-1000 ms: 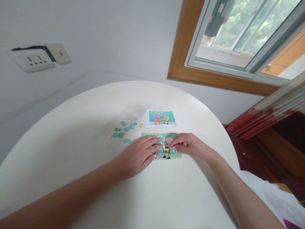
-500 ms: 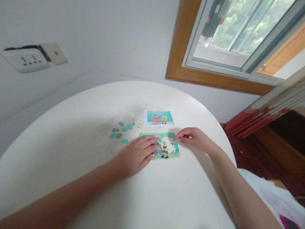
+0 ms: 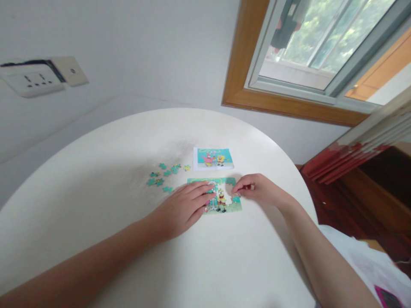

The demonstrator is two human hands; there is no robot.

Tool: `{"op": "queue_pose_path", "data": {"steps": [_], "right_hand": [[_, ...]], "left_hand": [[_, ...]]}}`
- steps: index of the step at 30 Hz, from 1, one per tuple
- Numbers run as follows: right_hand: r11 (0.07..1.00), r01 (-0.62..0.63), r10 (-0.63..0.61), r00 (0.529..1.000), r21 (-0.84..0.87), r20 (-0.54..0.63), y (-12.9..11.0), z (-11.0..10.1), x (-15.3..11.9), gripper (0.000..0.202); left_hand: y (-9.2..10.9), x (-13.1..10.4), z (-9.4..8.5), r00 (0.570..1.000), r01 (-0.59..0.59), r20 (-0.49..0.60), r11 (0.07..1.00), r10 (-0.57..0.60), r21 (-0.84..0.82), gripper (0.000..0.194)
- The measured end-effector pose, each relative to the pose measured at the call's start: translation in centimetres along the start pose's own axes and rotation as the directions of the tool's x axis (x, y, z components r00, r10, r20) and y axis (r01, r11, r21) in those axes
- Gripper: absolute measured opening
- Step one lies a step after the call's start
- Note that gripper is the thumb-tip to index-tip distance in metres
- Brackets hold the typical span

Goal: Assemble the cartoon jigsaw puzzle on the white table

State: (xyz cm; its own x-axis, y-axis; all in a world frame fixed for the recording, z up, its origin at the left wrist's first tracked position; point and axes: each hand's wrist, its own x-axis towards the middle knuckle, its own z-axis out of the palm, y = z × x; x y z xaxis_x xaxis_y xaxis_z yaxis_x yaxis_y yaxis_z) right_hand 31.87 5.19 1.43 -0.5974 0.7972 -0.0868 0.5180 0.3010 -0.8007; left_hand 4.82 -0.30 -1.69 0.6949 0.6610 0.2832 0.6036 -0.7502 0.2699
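Note:
A partly filled jigsaw puzzle (image 3: 221, 204) lies on the white round table (image 3: 224, 256), with a pale gap right of its yellow figure. My left hand (image 3: 183, 209) rests flat across the puzzle's left part, fingers spread, covering much of it. Over the right edge of the puzzle is my right hand (image 3: 253, 188), thumb and fingertips pinched together beside the gap; whatever is between them is too small to make out. Just beyond the puzzle lies a picture card (image 3: 214, 158) showing a pink and a yellow figure. Several loose teal and yellow pieces (image 3: 159, 181) are scattered to the left.
The table's curved far edge runs near a white wall with a socket (image 3: 38, 80) at the left. A wood-framed window (image 3: 240, 96) is at the upper right, with a red and white curtain (image 3: 334, 158) below. White fabric (image 3: 362, 261) lies at the lower right.
My right hand has shifted slightly left and down, its fingertips now closer to the gap over the puzzle's right edge. My left hand has stayed in place on the puzzle.

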Motion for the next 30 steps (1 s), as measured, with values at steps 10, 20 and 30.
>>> {"op": "queue_pose_path", "data": {"steps": [10, 20, 30], "right_hand": [[0.994, -0.071, 0.076, 0.996, 0.082, -0.053, -0.4, 0.2, 0.3, 0.015], [0.986, -0.092, 0.104, 0.991, 0.139, -0.084, 0.0, 0.9, 0.8, 0.02], [0.995, -0.031, 0.044, 0.989, 0.091, -0.143, -2.2, 2.5, 1.6, 0.017]], "left_hand": [[-0.4, 0.0, 0.1, 0.999, 0.042, -0.015, 0.993, -0.044, -0.107, 0.037], [-1.2, -0.3, 0.0, 0.983, 0.107, -0.125, 0.968, -0.138, -0.227, 0.042], [-2.2, -0.3, -0.6, 0.918, 0.253, -0.231, 0.926, -0.321, -0.281, 0.041]]}}
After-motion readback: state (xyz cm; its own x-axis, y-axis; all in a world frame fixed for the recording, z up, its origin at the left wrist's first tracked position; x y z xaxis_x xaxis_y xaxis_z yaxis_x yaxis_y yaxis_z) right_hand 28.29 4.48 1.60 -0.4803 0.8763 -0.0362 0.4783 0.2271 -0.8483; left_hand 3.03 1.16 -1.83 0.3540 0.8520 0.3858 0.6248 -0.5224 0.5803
